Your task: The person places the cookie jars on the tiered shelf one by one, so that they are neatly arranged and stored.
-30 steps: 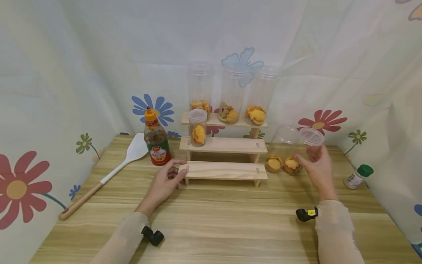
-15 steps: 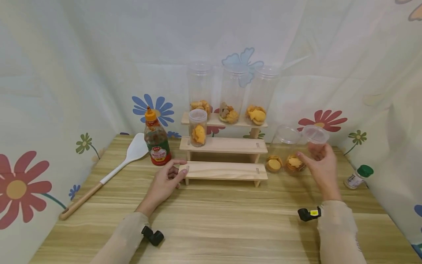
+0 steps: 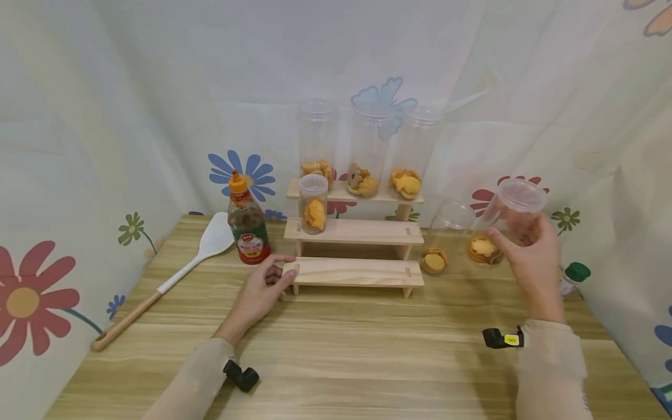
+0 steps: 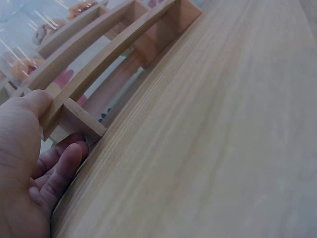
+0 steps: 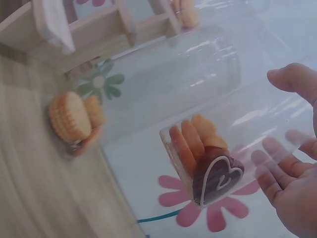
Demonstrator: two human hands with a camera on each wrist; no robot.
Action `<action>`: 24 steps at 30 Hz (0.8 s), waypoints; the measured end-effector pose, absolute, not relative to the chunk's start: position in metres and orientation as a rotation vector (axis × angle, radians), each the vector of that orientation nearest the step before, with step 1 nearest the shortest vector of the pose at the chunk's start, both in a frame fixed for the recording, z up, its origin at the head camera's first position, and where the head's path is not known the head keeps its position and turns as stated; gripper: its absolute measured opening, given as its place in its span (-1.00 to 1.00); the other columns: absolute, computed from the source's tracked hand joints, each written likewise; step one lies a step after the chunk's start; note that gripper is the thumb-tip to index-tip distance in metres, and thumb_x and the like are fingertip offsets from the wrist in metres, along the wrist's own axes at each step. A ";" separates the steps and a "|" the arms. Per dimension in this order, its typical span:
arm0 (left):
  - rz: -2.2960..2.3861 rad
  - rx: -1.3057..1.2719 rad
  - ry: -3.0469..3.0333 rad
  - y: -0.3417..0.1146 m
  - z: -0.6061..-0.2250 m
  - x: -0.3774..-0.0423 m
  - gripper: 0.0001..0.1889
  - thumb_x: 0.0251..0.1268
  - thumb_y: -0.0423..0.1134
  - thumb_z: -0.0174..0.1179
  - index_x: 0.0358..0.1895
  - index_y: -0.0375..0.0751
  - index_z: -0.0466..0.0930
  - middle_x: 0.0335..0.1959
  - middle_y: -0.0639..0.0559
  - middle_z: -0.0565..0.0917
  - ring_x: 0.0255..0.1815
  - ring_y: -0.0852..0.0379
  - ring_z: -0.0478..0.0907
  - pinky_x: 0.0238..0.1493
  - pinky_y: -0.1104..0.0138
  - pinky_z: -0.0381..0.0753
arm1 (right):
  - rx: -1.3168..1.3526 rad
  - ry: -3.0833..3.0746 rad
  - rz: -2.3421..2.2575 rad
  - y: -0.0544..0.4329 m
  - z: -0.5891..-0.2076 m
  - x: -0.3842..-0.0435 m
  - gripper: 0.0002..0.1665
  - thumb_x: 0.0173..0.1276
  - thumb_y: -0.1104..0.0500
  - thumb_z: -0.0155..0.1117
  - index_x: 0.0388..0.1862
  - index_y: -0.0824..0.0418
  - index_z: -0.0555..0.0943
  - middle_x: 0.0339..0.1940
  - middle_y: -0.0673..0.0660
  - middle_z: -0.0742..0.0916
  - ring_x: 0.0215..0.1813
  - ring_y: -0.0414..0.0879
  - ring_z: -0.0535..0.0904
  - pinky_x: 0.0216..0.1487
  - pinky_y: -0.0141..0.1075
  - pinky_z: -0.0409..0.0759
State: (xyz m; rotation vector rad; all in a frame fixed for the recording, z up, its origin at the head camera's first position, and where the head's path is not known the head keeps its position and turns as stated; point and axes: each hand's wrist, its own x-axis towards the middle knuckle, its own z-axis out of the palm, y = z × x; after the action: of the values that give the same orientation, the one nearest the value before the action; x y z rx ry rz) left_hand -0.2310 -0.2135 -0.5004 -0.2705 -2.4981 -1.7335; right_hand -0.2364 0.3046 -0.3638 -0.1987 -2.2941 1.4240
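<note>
My left hand (image 3: pixel 262 291) holds the left end of the lowest step of a three-step wooden display rack (image 3: pixel 353 271). In the left wrist view its thumb is at the shelf edge and the fingers curl low beside the rack's leg (image 4: pixel 81 119). My right hand (image 3: pixel 535 256) grips a clear lidded plastic jar (image 3: pixel 496 224) round its side, tilted and raised off the table. Cookies lie in its bottom, one a chocolate heart cookie (image 5: pixel 218 181) with white icing. A second clear jar (image 3: pixel 446 236), with round cookies (image 3: pixel 434 261), stands on the table right of the rack.
Three tall clear jars of snacks (image 3: pixel 406 182) stand on the top step, and a small jar (image 3: pixel 314 204) on the middle step's left. Left of the rack are a sauce bottle (image 3: pixel 248 224) and a white spatula (image 3: pixel 184 271). A green-capped shaker (image 3: pixel 577 272) is partly behind the right hand.
My right hand has lifted the jar up and to the right, away from the jar beside it. The left hand stays on the rack.
</note>
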 end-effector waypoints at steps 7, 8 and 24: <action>-1.735 -0.268 -2.505 -0.214 -0.500 -0.230 -0.63 0.68 0.08 0.34 0.37 0.13 0.66 -0.25 -0.18 0.76 -0.33 -0.08 0.71 -0.33 0.21 0.80 | -0.116 -2.195 1.386 0.299 -0.339 -0.222 -0.32 0.43 0.08 0.67 0.43 0.05 0.57 0.26 -0.06 0.70 0.24 -0.16 0.56 0.28 -0.42 0.50; -1.735 -0.271 -2.505 -0.214 -0.500 -0.230 -0.63 0.68 0.08 0.34 0.38 0.13 0.66 -0.25 -0.18 0.76 -0.33 -0.07 0.71 -0.33 0.22 0.80 | -0.095 -2.173 1.389 0.297 -0.336 -0.220 -0.34 0.42 0.10 0.68 0.40 0.07 0.59 0.22 -0.09 0.71 0.20 -0.15 0.57 0.22 -0.43 0.50; -1.735 -0.282 -2.501 -0.214 -0.496 -0.228 -0.63 0.69 0.05 0.33 0.39 0.09 0.65 -0.25 -0.18 0.76 -0.33 -0.05 0.71 -0.33 0.23 0.79 | 0.060 -2.111 1.369 0.276 -0.311 -0.201 -0.27 0.40 0.20 0.68 0.50 -0.02 0.61 0.21 -0.08 0.76 0.20 -0.14 0.64 0.24 -0.42 0.54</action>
State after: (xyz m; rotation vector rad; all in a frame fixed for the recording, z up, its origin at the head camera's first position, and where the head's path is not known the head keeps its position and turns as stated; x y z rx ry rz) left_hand -0.2284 -0.2135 -0.4963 -0.2816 -2.5014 -1.7347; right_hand -0.2011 0.2763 -0.3109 0.0599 -2.1114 1.3686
